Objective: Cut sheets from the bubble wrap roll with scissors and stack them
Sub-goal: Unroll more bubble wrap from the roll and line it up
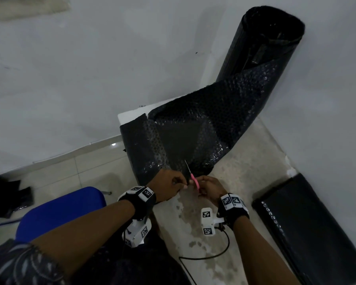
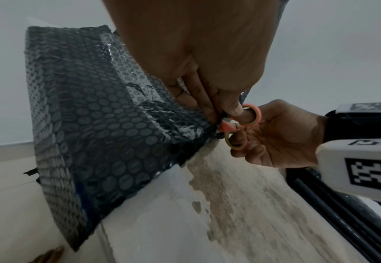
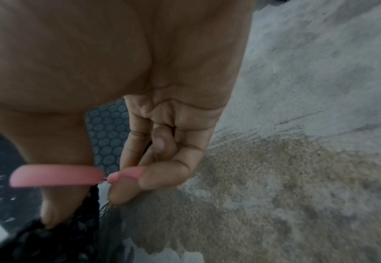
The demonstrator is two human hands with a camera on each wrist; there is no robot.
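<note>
**Head view: scissors at the near edge of the wrap**

Head view is showing your right hand (image 1: 209,188) gripping the pink-handled scissors (image 1: 193,178), thumb and fingers curled through the loops, blades pointing away from you into the black bubble wrap sheet (image 1: 183,136). Just beside it, your left hand (image 1: 169,187) is pinching the sheet's near edge, right by the scissor pivot. The sheet is lying across the stained table (image 1: 245,161) and draping over its left side. Farther back, it is running up into the bubble wrap roll (image 1: 263,48), which is standing against the wall. To your right, the stack of cut sheets (image 1: 308,225) is lying on the table.
</note>
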